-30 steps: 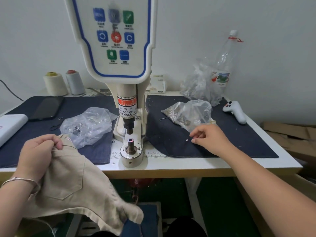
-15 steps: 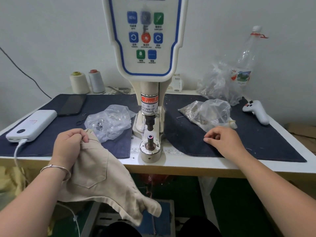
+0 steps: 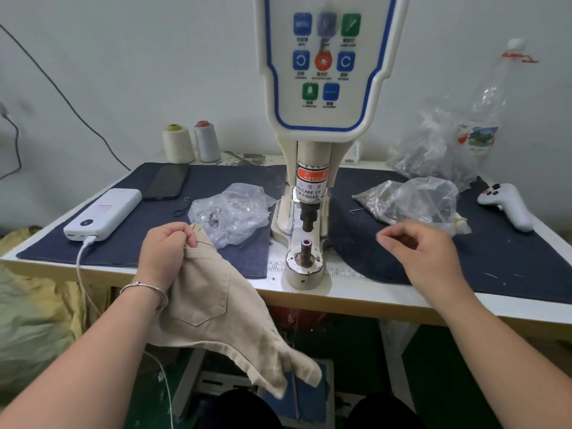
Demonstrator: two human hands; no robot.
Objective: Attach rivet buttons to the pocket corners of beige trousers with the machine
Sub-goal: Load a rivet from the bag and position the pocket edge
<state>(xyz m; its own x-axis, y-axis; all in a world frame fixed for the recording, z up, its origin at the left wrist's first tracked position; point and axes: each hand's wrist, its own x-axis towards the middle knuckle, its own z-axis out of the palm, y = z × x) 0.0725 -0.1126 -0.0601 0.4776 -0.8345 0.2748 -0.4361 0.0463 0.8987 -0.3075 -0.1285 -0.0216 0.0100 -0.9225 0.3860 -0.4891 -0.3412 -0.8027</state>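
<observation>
Nearest, the beige trousers [image 3: 216,308] hang off the front edge of the surface [image 3: 356,294], a back pocket facing up and the lower cloth drooping toward the floor. The left hand [image 3: 167,252] grips their top corner in a curled fist, just beside the clear bag of metal parts [image 3: 230,213]. The right hand [image 3: 424,252] hovers above the dark cloth mat [image 3: 510,261] on the other side, thumb and forefinger drawn close together as if pinching something tiny; whether a rivet sits between them is too small to tell.

Between the two hands stands the machine [image 3: 312,150], its lower post [image 3: 306,247] bare of cloth and the punch [image 3: 309,213] raised above it. Further back lie a second bag of parts [image 3: 411,199], a power bank [image 3: 105,213], a phone [image 3: 167,182], two thread cones [image 3: 192,144], a white controller [image 3: 507,205] and a plastic bottle [image 3: 492,100].

The risks, as I judge them: a small rivet could slip from such a light pinch and be lost on the mat; the hanging weight of the trousers could drag the pocket corner off centre on the post, so the rivet lands crooked; and fingers steadying the cloth near the punch could be caught, which the warning label [image 3: 311,185] cautions against.
</observation>
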